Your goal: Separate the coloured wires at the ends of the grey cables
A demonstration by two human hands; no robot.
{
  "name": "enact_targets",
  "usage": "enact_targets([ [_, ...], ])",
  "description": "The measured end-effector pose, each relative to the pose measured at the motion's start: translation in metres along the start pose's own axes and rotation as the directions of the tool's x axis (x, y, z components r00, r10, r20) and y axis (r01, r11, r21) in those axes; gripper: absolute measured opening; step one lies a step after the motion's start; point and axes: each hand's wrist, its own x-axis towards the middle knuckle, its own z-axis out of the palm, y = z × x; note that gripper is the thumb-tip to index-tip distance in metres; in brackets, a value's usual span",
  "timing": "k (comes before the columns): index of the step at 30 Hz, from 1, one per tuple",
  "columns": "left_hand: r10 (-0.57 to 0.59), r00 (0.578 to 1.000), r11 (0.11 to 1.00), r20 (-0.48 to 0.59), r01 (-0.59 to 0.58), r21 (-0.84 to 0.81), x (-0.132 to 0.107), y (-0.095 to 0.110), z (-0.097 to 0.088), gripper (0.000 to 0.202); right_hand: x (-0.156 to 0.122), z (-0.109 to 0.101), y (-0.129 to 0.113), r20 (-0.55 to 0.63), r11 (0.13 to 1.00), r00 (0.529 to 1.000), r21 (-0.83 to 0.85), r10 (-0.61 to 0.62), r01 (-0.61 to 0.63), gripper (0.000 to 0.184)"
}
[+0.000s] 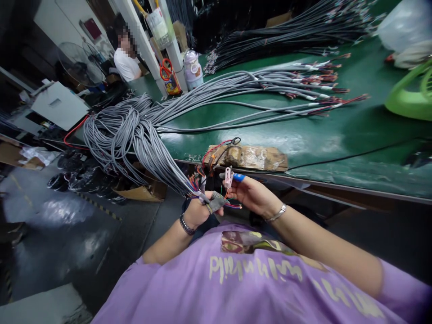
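My left hand (202, 209), with worn grey coverings on its fingertips, is closed around the end of a grey cable (202, 196) whose thin coloured wires (234, 206) fan out to the right. Just to the right, my right hand (251, 194) has its fingers bent around a small pale pink slotted tool (228, 177), held upright. Blue tape (239, 177) wraps one of its fingers. Orange and green wires run close to its fingertips; whether they are pinched there I cannot tell. Behind both hands, a worn wooden block (266, 158) with red and black leads lies at the bench edge.
Bundled grey cables (124, 130) drape over the edge of the green bench (337, 153). Black cables (270, 42) lie at the back. A purple-lidded bottle (193, 69) stands by a post. On the right is a green plastic object (410, 92). A person (126, 63) sits far left.
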Motion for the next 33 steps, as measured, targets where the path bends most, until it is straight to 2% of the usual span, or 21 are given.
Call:
enact_targets([
  [3,0.014,1.000,1.000,-0.003,-0.014,-0.005,0.002,-0.003,0.002,0.042,-0.002,0.000,-0.001,0.005,0.999,1.000,-0.048,-0.022,0.022,0.036],
  [5,0.022,1.000,1.000,-0.002,-0.022,0.004,0.003,-0.003,0.003,0.043,-0.003,0.001,0.000,-0.047,0.980,0.989,-0.147,-0.143,0.135,0.038],
  [8,0.017,1.000,1.000,-0.008,-0.017,0.016,0.004,-0.001,0.003,0.044,-0.004,0.002,0.003,-0.157,0.883,0.913,-0.358,-0.377,0.303,0.041],
  [10,0.018,1.000,1.000,-0.008,-0.017,0.017,0.006,0.000,0.004,0.044,-0.003,0.002,0.006,-0.182,0.857,0.890,-0.404,-0.417,0.319,0.045],
  [12,0.019,1.000,1.000,-0.010,-0.019,0.018,0.008,-0.001,0.005,0.042,0.000,0.002,0.007,-0.147,0.908,0.932,-0.318,-0.331,0.272,0.049],
  [14,0.018,1.000,1.000,-0.012,-0.018,0.022,0.010,-0.001,0.005,0.042,0.003,0.003,0.007,-0.074,0.973,0.982,-0.165,-0.176,0.162,0.048],
  [16,0.016,1.000,1.000,-0.018,-0.016,0.019,0.011,-0.002,0.006,0.043,0.005,0.004,0.006,-0.021,0.999,0.999,-0.027,-0.043,0.042,0.045],
  [18,0.016,1.000,1.000,-0.024,-0.016,0.009,0.011,-0.002,0.006,0.043,0.007,0.004,0.006,-0.011,0.997,1.000,0.068,0.022,-0.021,0.041],
  [22,0.001,0.999,1.000,-0.036,-0.002,-0.017,0.011,-0.005,0.006,0.045,0.010,0.002,0.006,-0.014,0.989,0.999,0.138,0.048,-0.046,0.037],
  [33,-0.024,0.998,0.998,-0.058,0.021,-0.052,0.008,-0.013,0.005,0.043,0.011,0.005,0.007,-0.021,0.982,1.000,0.189,0.004,0.000,0.034],
])
